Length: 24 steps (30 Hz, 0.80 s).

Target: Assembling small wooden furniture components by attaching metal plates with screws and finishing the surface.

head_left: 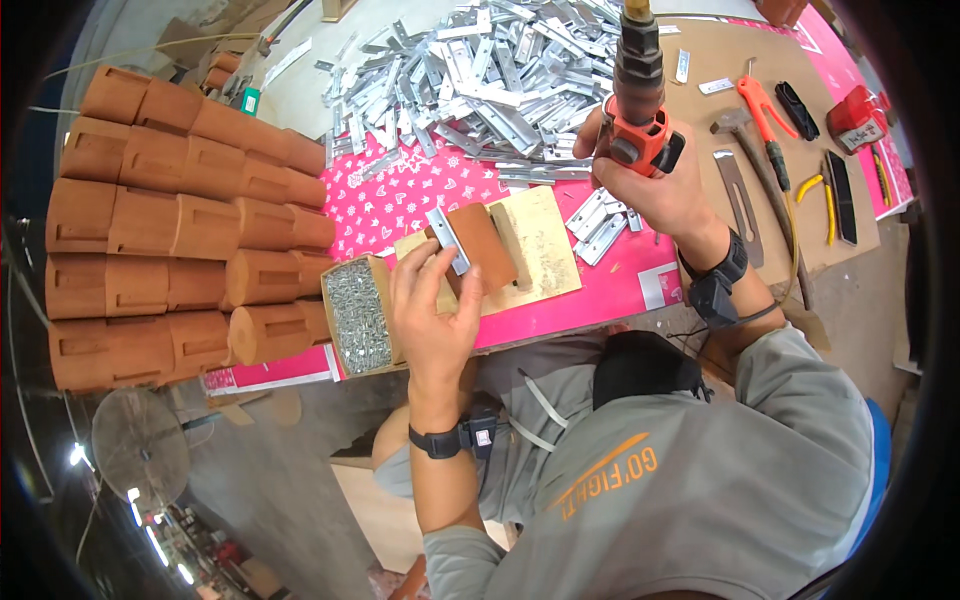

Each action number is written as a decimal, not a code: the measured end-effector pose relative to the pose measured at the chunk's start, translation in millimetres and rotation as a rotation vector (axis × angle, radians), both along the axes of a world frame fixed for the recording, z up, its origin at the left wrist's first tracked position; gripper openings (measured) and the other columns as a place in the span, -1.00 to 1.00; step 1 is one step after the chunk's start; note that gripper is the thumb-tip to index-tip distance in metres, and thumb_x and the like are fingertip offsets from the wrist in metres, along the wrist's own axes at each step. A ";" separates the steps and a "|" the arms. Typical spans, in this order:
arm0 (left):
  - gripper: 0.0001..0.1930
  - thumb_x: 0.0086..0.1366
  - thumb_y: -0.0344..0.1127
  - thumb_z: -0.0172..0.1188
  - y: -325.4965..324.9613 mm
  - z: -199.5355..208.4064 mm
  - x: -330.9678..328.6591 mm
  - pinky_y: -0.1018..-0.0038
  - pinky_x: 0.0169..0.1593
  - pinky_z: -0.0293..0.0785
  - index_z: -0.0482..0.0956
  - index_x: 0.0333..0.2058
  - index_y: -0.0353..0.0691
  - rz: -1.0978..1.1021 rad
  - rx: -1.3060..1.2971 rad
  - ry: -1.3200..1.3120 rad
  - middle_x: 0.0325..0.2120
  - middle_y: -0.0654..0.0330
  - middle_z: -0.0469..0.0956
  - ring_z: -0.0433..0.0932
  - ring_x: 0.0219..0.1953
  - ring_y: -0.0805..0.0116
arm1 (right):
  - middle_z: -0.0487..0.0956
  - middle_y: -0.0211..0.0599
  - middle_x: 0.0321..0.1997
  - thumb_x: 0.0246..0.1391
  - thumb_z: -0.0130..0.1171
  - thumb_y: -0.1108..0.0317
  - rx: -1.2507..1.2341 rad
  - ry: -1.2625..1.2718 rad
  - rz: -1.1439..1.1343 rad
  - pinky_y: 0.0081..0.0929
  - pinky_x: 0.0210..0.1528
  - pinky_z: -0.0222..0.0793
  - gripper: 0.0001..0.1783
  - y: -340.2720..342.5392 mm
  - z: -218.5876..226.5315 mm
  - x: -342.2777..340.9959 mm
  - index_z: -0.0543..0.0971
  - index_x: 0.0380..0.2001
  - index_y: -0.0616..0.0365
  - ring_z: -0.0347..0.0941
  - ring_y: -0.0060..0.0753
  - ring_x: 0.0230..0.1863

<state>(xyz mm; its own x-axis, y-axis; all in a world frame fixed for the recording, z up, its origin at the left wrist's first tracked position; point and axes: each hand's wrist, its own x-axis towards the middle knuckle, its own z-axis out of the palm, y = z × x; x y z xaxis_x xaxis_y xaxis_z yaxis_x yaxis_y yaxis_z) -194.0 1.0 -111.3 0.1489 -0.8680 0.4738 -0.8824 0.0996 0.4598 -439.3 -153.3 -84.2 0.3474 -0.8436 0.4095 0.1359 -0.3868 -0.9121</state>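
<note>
My left hand (436, 315) pinches a reddish-brown block (482, 245) and a silver metal bracket (447, 240) set against its left end. The thumb lies along the block's near side, and the fingers touch the bracket. Under the block is a pale wooden board (548, 230), with a darker strip (503, 238) at the block's right. My right hand (655, 190) grips a red-and-black power driver (640, 95), held above the table to the right of the board. Its tip cannot be made out.
Many loose metal brackets (490, 75) are heaped at the back, with a smaller pile (603, 225) nearer. Reddish-brown slotted cylinders (150, 220) are stacked at left beside a box of screws (360, 315). At right lie a hammer (735, 122), orange-handled tool (765, 105), yellow-handled pliers (828, 200) and red bottle (858, 120).
</note>
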 end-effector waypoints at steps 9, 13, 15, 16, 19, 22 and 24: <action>-0.49 0.30 -0.37 0.40 -41.2 -11.6 40.6 0.38 0.16 0.46 0.51 0.20 -0.30 -0.072 0.285 0.893 0.07 0.10 0.60 0.55 0.06 0.33 | 0.66 -0.39 -0.25 -0.04 0.23 0.61 0.021 0.044 0.059 -0.52 -0.08 0.50 -0.67 1.9 1.0 1.2 0.61 -0.13 0.25 0.54 -0.63 -0.21; -0.57 0.35 -0.46 0.32 -45.9 -14.6 42.3 0.50 0.14 0.46 0.53 0.18 -0.28 -0.170 0.359 1.150 0.06 0.19 0.60 0.53 0.05 0.48 | 0.65 -0.42 -0.26 -0.03 0.24 0.60 0.052 0.039 0.060 -0.54 -0.12 0.49 -0.68 1.1 -3.2 3.0 0.61 -0.12 0.24 0.52 -0.66 -0.24; -0.56 0.34 -0.46 0.33 -44.4 -17.1 41.5 0.50 0.14 0.46 0.52 0.18 -0.28 -0.181 0.337 1.170 0.06 0.20 0.60 0.53 0.05 0.47 | 0.65 -0.43 -0.26 -0.03 0.24 0.60 0.058 0.044 0.066 -0.55 -0.14 0.48 -0.68 0.6 -3.6 1.9 0.61 -0.12 0.24 0.51 -0.67 -0.25; -0.55 0.34 -0.47 0.34 -42.9 -17.8 41.1 0.49 0.14 0.47 0.51 0.19 -0.28 -0.196 0.315 1.192 0.05 0.21 0.59 0.53 0.05 0.47 | 0.65 -0.42 -0.26 -0.03 0.24 0.60 0.042 0.061 0.062 -0.55 -0.15 0.48 -0.68 0.3 -4.5 1.1 0.61 -0.12 0.25 0.50 -0.68 -0.25; -0.52 0.33 -0.46 0.34 -41.8 -17.4 38.4 0.48 0.16 0.45 0.48 0.21 -0.24 -0.170 0.357 1.197 0.08 0.21 0.57 0.52 0.06 0.46 | 0.66 -0.41 -0.25 -0.03 0.24 0.60 0.070 0.072 0.060 -0.55 -0.16 0.48 -0.68 0.2 -2.9 1.5 0.61 -0.13 0.26 0.50 -0.67 -0.26; -0.53 0.34 -0.45 0.33 -39.5 -15.0 34.1 0.47 0.18 0.44 0.47 0.21 -0.20 -0.203 0.339 1.122 0.06 0.25 0.55 0.50 0.08 0.47 | 0.65 -0.35 -0.29 -0.04 0.19 0.62 0.085 0.029 0.036 -0.62 -0.32 0.43 -0.70 1.7 -4.7 5.6 0.59 -0.16 0.27 0.53 -0.65 -0.34; -0.54 0.35 -0.43 0.33 -36.0 -15.8 36.7 0.47 0.18 0.43 0.48 0.19 -0.19 -0.207 0.367 1.125 0.04 0.27 0.53 0.48 0.09 0.48 | 0.64 -0.30 -0.32 -0.04 0.13 0.63 0.053 -0.006 0.015 -0.68 -0.49 0.38 -0.72 1.3 -4.3 7.6 0.57 -0.19 0.28 0.55 -0.64 -0.42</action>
